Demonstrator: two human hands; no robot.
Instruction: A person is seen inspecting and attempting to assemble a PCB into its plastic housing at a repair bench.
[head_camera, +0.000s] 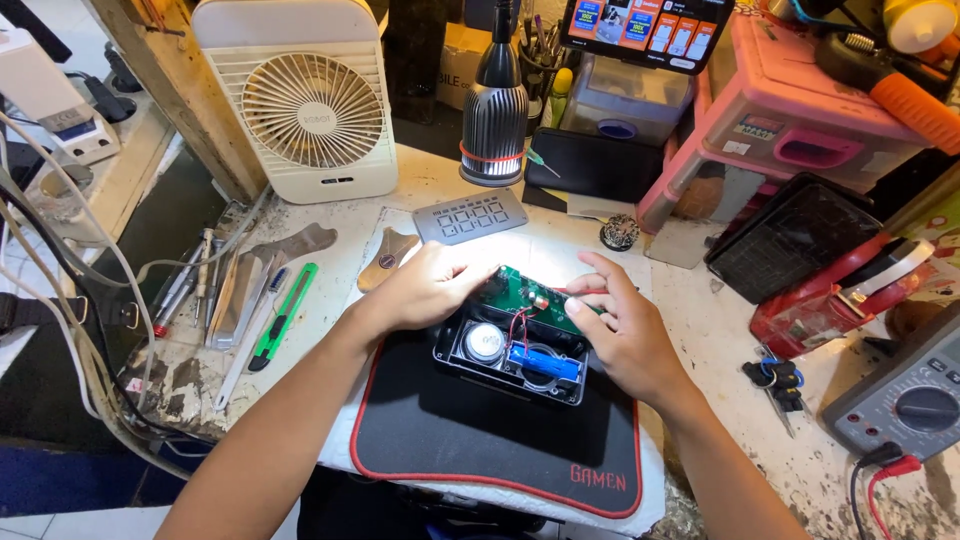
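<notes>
Cluttered repair table (700, 330), white and scuffed, with a fan (305, 95) and lamp (493, 105) at the far side and a meter (905, 400) at the right. On the black mat (480, 430) sits an opened black case (510, 355). Inside: a round speaker (484, 342), a blue cell (543, 363) and red wires. A green board (525, 292) is tipped up at its far edge.

Left hand (420, 290) presses on the board's left end, fingers curled over it. Right hand (625, 335) pinches a thin red tool (585, 292) against the board's right end. Looks like the board is being pried or probed. Next move needs a gentle touch so the wires don't tear.
</notes>
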